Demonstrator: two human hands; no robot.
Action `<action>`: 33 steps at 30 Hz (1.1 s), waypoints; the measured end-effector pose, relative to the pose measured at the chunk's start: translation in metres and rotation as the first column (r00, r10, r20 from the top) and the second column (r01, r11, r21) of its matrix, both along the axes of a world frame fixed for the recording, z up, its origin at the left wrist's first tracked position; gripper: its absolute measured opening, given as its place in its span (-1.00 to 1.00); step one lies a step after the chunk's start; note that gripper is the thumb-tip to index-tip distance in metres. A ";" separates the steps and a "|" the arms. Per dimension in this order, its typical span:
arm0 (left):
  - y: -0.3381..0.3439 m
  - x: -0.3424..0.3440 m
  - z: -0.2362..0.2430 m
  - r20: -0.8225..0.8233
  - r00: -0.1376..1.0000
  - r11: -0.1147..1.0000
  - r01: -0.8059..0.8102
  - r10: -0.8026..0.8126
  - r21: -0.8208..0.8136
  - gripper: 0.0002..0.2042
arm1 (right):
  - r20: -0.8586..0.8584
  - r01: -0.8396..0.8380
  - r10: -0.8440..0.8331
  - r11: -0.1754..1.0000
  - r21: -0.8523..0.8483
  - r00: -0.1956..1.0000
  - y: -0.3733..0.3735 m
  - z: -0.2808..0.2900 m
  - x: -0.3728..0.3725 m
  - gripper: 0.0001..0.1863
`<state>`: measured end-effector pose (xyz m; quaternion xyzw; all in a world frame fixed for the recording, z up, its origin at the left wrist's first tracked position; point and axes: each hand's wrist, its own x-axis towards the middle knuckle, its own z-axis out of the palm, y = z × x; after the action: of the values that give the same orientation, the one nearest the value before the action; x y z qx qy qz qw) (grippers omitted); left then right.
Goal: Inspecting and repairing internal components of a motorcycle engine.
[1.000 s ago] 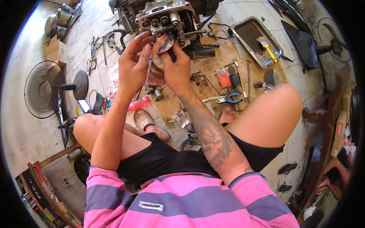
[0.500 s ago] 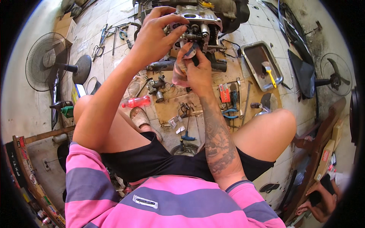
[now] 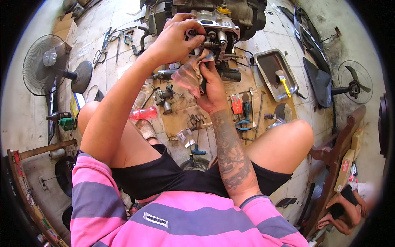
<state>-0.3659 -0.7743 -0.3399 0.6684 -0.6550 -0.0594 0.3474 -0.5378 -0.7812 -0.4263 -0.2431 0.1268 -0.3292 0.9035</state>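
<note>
A crumpled pink cloth (image 3: pixel 190 76), clasped by the right hand (image 3: pixel 214 88), hangs at the near edge of a grey metal engine (image 3: pixel 212 18), the left hand (image 3: pixel 176 41) there, its grip unclear; a rectangular metal tray (image 3: pixel 267 69) holds a yellow-handled brush (image 3: pixel 284 83).

The brush (image 3: pixel 283 83) lies in the tray (image 3: pixel 268 71), right of the engine (image 3: pixel 224 25).

- Left hand (image 3: pixel 177 39) at the engine (image 3: pixel 245 20), thumb and forefinger apart.
- Right hand (image 3: pixel 213 88) gripping a stained rag (image 3: pixel 190 75) just below it.
- Tray (image 3: pixel 269 66) to the right; brush (image 3: pixel 283 83) in it, yellow handle reaching the rim.
- Red bottle (image 3: pixel 144 113) lying near the left knee (image 3: pixel 87 114).
- One fan (image 3: pixel 46 65) far left, a second fan (image 3: pixel 354 77) far right.
</note>
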 end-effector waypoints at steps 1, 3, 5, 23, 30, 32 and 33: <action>-0.001 0.001 0.000 -0.008 1.000 1.000 -0.001 0.001 0.005 -0.80 | -0.084 0.070 -0.076 0.995 -0.067 0.994 0.002 -0.001 0.004 -0.58; -0.003 0.002 0.001 0.035 0.999 1.000 0.024 -0.025 0.011 -0.79 | -0.187 0.119 -0.154 0.976 -0.185 0.970 -0.002 -0.002 0.004 -0.62; -0.001 0.001 0.000 0.038 0.999 1.000 0.012 -0.012 0.002 -0.78 | -0.380 0.090 -0.460 0.723 -0.685 0.803 -0.006 0.007 0.005 -0.75; -0.005 0.002 -0.009 0.040 0.999 0.999 0.003 -0.002 -0.035 -0.80 | -0.910 -0.956 -0.355 0.118 -0.270 0.213 0.001 0.147 -0.110 -0.56; 0.000 -0.015 0.011 -0.165 0.986 0.998 -0.009 -0.001 -0.061 -0.76 | -0.742 -0.991 -0.668 -0.129 0.036 0.060 -0.048 0.129 -0.146 -0.69; -0.004 -0.018 0.004 -0.197 0.980 0.999 -0.021 0.011 -0.047 -0.76 | -0.783 -0.979 -0.621 -0.148 0.136 -0.015 -0.051 0.084 -0.139 -0.64; -0.009 -0.023 0.001 -0.140 0.988 0.997 -0.069 0.065 -0.025 -0.76 | -0.796 -0.958 -0.595 -0.152 0.245 -0.109 -0.050 0.060 -0.140 -0.58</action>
<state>-0.3886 -0.7831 -0.3388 0.6790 -0.6073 -0.0845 0.4038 -0.6780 -0.8308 -0.3664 -0.8787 0.2725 0.3785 0.1017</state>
